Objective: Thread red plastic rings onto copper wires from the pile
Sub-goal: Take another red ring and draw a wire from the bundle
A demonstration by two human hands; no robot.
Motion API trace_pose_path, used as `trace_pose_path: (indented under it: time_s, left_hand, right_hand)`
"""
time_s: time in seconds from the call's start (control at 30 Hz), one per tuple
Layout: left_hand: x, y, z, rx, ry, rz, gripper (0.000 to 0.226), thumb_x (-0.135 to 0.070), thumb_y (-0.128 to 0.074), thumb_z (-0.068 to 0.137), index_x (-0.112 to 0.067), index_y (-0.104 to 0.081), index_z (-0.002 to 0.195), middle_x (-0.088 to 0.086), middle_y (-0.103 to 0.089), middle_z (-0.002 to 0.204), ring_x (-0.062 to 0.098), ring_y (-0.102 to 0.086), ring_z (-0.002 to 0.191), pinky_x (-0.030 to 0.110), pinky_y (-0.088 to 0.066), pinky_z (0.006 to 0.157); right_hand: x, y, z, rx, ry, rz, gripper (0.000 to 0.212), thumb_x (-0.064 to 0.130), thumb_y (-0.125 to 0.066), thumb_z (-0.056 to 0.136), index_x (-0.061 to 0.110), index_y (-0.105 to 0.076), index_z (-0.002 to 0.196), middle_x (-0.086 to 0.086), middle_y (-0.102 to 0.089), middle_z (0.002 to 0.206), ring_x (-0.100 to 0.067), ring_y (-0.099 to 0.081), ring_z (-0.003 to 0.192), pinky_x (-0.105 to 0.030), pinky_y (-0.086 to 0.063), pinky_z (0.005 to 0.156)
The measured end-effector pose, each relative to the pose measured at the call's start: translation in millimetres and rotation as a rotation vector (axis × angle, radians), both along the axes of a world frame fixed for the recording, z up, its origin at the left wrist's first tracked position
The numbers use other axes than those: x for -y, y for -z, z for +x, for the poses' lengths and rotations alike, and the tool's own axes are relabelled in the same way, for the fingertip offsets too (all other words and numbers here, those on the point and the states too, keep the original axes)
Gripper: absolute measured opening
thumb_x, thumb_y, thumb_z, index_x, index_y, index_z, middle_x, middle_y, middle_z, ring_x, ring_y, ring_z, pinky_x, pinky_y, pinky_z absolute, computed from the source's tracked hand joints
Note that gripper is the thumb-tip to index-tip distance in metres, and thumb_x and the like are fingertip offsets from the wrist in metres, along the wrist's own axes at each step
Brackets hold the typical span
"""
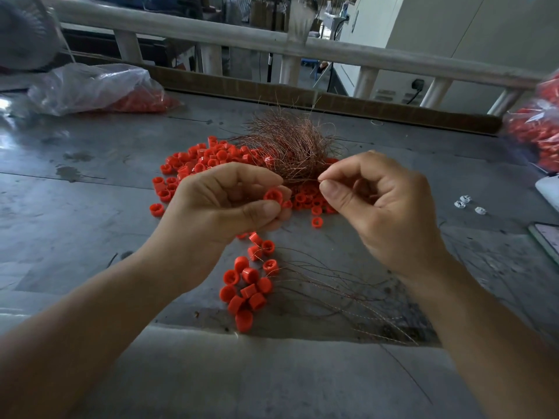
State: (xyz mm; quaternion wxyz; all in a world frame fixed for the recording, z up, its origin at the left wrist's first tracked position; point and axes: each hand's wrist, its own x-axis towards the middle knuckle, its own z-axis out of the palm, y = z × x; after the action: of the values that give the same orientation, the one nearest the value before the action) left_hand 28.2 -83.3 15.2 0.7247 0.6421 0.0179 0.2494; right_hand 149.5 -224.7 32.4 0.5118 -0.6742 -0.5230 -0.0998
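- A scuffed grey table [90, 225] is filling the foreground, soft daylight glinting off its left side
- A brown cardboard strip [378, 108] is lining its far edge
- A pale railing [332, 52] is running behind it, a white wall [453, 31] standing beyond

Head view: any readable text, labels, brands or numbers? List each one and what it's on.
No readable text anywhere in this view.
Dark plate on the white cabinet: too small and blurred to read.
Wall socket: no legible marking.
Plastic bag, red rings and the red ring held in the left hand: no print visible.
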Motion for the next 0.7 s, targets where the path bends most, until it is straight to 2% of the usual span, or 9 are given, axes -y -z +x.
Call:
trace_pose_path:
  time_s: [0.07,0.17,0.33,0.5,0.6,0.7]
  left_hand:
    - [0,2,2,-0.020,0.026,-0.028,0.035,-0.004,-0.079,0.044,-0.017,-0.075,0.076,0.004,-0.073,0.083,0.014,-0.070,0.075,0.018,-0.053,0.065]
    - [2,3,3,-0.013,0.054,-0.069,0.028,-0.007,-0.072,0.051,-0.013,-0.075,0.078,0.006,-0.073,0.085,0.016,-0.070,0.079,0.018,-0.053,0.067]
    - [1,2,1,-0.012,0.055,-0.099,0.026,0.001,-0.066,0.058,-0.012,-0.074,0.079,0.006,-0.073,0.082,0.017,-0.070,0.077,0.018,-0.053,0.065]
    - [3,0,0,-0.045,0.043,-0.049,0.033,-0.009,-0.080,0.049,-0.019,-0.075,0.080,0.003,-0.072,0.074,0.013,-0.069,0.064,0.018,-0.052,0.056]
    - [3,0,-1,-0.061,0.019,-0.042,0.033,-0.014,-0.072,0.048,-0.020,-0.076,0.081,0.002,-0.072,0.072,0.011,-0.068,0.064,0.016,-0.052,0.058]
    - [4,1,0,-0.060,0.030,-0.065,0.028,-0.005,-0.066,0.055,-0.014,-0.075,0.080,0.005,-0.073,0.078,0.012,-0.069,0.071,0.015,-0.052,0.061]
  right_hand:
    - [0,-1,-2,-0.048,-0.025,0.003,0.017,0.015,-0.063,0.080,0.031,-0.059,0.076,0.008,-0.059,0.072,-0.001,-0.050,0.061,-0.008,-0.036,0.058]
    - [-1,0,-8,-0.037,-0.051,-0.049,0.017,0.015,-0.062,0.080,0.030,-0.058,0.074,0.010,-0.057,0.072,-0.003,-0.053,0.067,-0.008,-0.036,0.060]
    - [-2,1,-13,0.009,-0.064,-0.109,0.012,0.013,-0.062,0.079,0.023,-0.059,0.074,0.006,-0.056,0.068,-0.003,-0.051,0.066,-0.007,-0.035,0.059]
    - [-1,1,-13,-0.012,-0.058,-0.118,0.010,0.013,-0.062,0.079,0.022,-0.060,0.074,0.006,-0.057,0.068,-0.005,-0.052,0.066,-0.008,-0.035,0.060]
    - [-1,1,-13,-0.019,-0.049,-0.113,0.010,0.014,-0.061,0.079,0.022,-0.060,0.074,0.008,-0.057,0.069,-0.005,-0.053,0.067,-0.008,-0.036,0.060]
    - [-2,2,-13,-0.037,-0.026,-0.113,0.009,0.016,-0.061,0.079,0.022,-0.060,0.073,0.010,-0.057,0.070,-0.004,-0.054,0.066,-0.008,-0.036,0.059]
